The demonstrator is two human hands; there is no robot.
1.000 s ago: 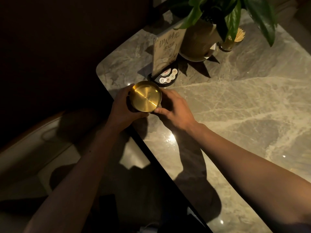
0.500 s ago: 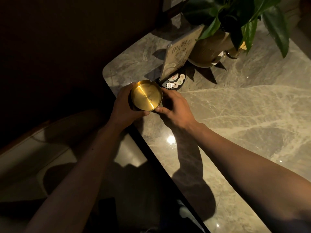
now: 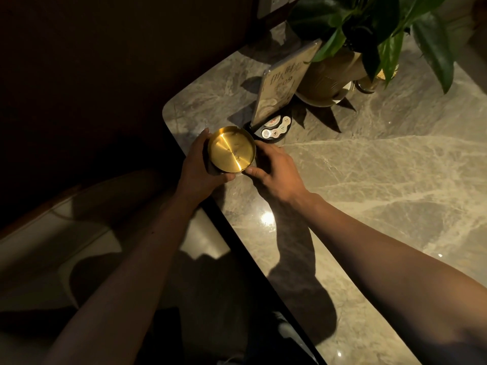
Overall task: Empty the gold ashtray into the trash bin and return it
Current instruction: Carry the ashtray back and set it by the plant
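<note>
Hands, left (image 3: 196,168) and right (image 3: 274,168), clasp gold ashtray (image 3: 232,148).

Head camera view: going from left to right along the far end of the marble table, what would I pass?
Left hand → gold ashtray → right hand → call-button base with upright sign → potted plant.

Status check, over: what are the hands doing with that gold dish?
Left hand and right hand both gripping gold ashtray at marble table corner. Call-button sign stand close behind. Trash bin not in view.
</note>
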